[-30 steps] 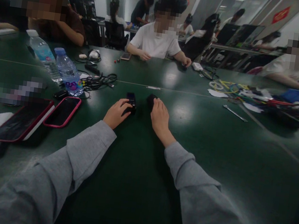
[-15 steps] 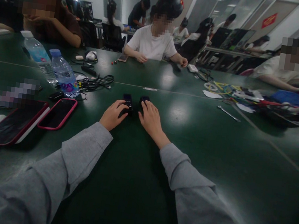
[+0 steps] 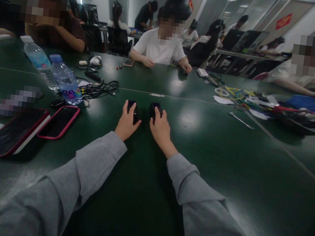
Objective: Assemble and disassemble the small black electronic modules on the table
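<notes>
Black is the left device (image 3: 130, 103) over which the left hand (image 3: 127, 124) is laid, at the centre of the frame, with its fingers bent and spread and its thumb set apart toward the right. Beside it, just right of centre, the right device (image 3: 155, 105), also black, is covered at its near end by the right hand (image 3: 161, 129), whose fingers are curved and parted more narrowly. Whether either device is gripped or only touched cannot be told, since the undersides are hidden. Each device is placed straight ahead of its own hand, with its long axis pointed away from the body and its far end leaned slightly toward the left of the frame; the two are seen roughly side by side, apart, with a narrow strip of green table (image 3: 143, 178) between them. Farther left, a pink-rimmed phone (image 3: 58, 123) is seen, nearer to the left hand; toward the right, a wrench (image 3: 241, 121) is seen well apart from the right hand.
</notes>
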A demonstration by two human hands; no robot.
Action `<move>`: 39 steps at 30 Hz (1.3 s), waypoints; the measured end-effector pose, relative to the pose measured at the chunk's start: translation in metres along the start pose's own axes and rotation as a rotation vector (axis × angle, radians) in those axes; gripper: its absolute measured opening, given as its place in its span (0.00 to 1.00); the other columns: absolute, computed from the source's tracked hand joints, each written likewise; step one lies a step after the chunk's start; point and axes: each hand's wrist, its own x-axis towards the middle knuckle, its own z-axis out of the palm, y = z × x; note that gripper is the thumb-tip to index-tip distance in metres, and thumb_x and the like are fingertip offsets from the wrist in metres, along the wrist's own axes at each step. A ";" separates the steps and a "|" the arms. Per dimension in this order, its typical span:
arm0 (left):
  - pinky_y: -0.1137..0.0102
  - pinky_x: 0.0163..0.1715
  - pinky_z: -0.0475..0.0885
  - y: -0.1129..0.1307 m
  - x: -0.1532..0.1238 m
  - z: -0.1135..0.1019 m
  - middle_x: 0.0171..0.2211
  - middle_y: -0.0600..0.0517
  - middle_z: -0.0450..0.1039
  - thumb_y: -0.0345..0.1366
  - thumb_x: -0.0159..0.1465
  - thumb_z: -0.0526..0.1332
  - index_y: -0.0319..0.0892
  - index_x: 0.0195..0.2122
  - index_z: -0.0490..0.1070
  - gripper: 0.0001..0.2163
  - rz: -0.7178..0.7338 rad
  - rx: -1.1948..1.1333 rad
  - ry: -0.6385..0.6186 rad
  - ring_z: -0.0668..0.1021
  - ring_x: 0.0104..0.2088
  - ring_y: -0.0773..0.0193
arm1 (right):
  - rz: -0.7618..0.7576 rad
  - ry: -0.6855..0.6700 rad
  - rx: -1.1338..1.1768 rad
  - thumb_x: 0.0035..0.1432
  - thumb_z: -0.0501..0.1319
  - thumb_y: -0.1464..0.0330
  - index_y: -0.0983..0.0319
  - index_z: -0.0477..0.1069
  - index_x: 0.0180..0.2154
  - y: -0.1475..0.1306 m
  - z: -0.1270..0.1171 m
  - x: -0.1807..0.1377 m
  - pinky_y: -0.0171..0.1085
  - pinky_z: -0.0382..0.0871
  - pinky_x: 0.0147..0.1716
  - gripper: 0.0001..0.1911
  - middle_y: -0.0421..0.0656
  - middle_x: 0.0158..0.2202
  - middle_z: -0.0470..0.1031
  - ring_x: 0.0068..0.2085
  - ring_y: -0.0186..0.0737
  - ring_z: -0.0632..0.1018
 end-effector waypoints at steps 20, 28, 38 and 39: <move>0.48 0.65 0.62 -0.035 0.001 -0.040 0.72 0.40 0.43 0.37 0.68 0.57 0.44 0.70 0.46 0.32 0.178 0.061 0.314 0.54 0.71 0.46 | 0.052 0.320 0.153 0.68 0.48 0.64 0.62 0.54 0.67 0.028 -0.021 0.007 0.54 0.75 0.45 0.28 0.59 0.64 0.56 0.58 0.59 0.69; 0.46 0.60 0.67 -0.060 -0.004 -0.028 0.68 0.29 0.51 0.34 0.63 0.59 0.31 0.64 0.59 0.29 0.038 0.096 0.031 0.63 0.66 0.38 | 0.157 0.167 0.080 0.63 0.53 0.67 0.67 0.62 0.63 0.048 -0.003 0.008 0.55 0.73 0.44 0.28 0.62 0.58 0.63 0.50 0.58 0.74; 0.33 0.64 0.45 -0.029 -0.007 -0.046 0.64 0.43 0.63 0.41 0.64 0.62 0.45 0.58 0.68 0.21 0.201 0.226 0.112 0.56 0.69 0.40 | -0.125 0.266 -0.008 0.69 0.49 0.65 0.62 0.68 0.57 0.034 -0.011 0.006 0.55 0.57 0.60 0.20 0.55 0.61 0.62 0.63 0.55 0.60; 0.33 0.65 0.43 -0.026 -0.007 -0.046 0.63 0.43 0.65 0.44 0.64 0.62 0.46 0.57 0.69 0.21 0.241 0.239 0.089 0.56 0.69 0.40 | -0.165 0.245 -0.018 0.69 0.49 0.65 0.62 0.69 0.57 0.031 -0.011 0.005 0.54 0.56 0.60 0.19 0.54 0.59 0.64 0.63 0.54 0.61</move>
